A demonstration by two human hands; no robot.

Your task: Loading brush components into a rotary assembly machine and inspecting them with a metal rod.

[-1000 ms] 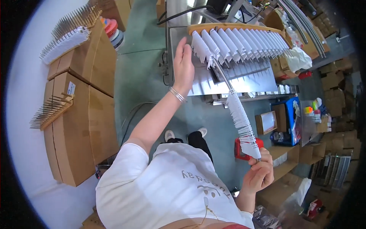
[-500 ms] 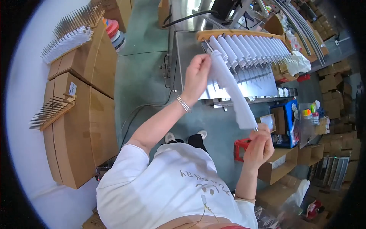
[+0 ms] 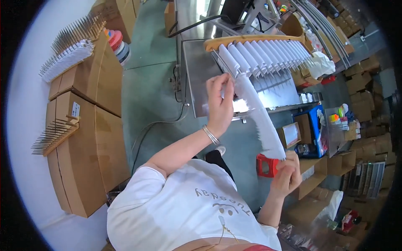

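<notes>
White and soft, the long sleeve [image 3: 259,117] stretches between our hands. Our left hand [image 3: 220,102] pinches its top near the wooden rack [image 3: 251,39]; our right hand [image 3: 287,173] grips the bottom. We think sliding it onto a rod needs a steady pull.

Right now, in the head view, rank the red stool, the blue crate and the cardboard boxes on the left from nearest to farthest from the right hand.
1. Red stool: just left of the right hand.
2. Blue crate: up and to the right, past the small carton.
3. Cardboard boxes: far across the picture on the left, beyond the person's body.
</notes>
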